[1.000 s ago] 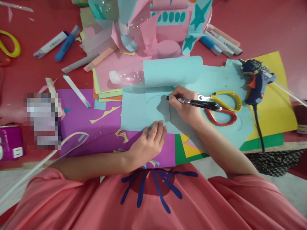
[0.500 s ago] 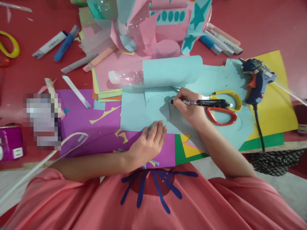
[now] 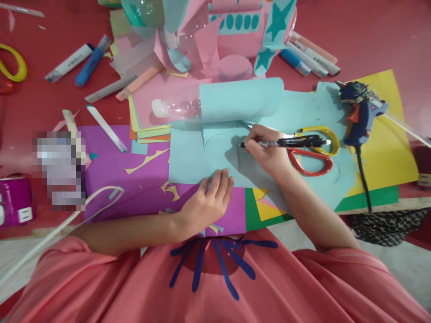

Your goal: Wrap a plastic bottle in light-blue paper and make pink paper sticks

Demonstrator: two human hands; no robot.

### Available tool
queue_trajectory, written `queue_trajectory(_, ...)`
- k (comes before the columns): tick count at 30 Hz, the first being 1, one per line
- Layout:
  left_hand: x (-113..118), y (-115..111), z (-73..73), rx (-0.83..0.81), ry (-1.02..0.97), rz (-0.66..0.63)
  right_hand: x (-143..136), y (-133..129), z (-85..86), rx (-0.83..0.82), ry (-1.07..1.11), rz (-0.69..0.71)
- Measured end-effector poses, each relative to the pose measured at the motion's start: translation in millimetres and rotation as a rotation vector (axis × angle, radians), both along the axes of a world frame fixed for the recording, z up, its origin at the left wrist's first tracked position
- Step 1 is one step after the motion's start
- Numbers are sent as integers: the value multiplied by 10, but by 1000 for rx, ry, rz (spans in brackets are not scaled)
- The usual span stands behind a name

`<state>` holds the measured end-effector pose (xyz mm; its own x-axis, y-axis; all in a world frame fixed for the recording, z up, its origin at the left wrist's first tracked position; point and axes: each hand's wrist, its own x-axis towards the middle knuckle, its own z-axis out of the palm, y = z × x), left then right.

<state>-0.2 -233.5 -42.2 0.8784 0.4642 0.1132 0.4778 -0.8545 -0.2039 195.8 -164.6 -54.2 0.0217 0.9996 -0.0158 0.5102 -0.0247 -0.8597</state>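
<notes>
My right hand (image 3: 266,150) grips a black and silver pen (image 3: 292,142), its tip on a light blue sheet (image 3: 188,157). A thin curved line shows on that sheet, left of the tip. My left hand (image 3: 210,199) lies with fingers stretched over the sheet's lower edge. Just above, a clear bottle (image 3: 183,104) with a white cap lies on its side, partly wrapped in light blue paper (image 3: 242,99). Scissors (image 3: 311,162) with red and yellow handles lie beneath and right of my right hand, their blades partly hidden.
A blue glue gun (image 3: 362,121) rests at right on yellow paper (image 3: 395,134). Several markers (image 3: 92,60) lie at upper left, more at upper right. Purple paper (image 3: 107,175) with scraps lies at left, near a pale cable (image 3: 60,231). Pink and teal paper craft (image 3: 235,40) stands behind.
The pen's tip has moved very slightly down and its back end has shifted a little to the right with my right hand. My left hand stays in place.
</notes>
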Motion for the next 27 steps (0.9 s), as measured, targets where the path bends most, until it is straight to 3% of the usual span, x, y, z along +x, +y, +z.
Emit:
queue_trajectory(10,2,-3,20,-10,23,2,35,-19,-54,68,217,4)
queue_trajectory(18,-6,2,33,-7,37,-1,44,98,-136,407,-296,313)
queue_trajectory(22,-4,-3,42,-12,39,2,14,130,-187,363,-433,421)
queue_trajectory(27,-2,-3,54,-39,49,10,-41,133,-207,363,-402,403)
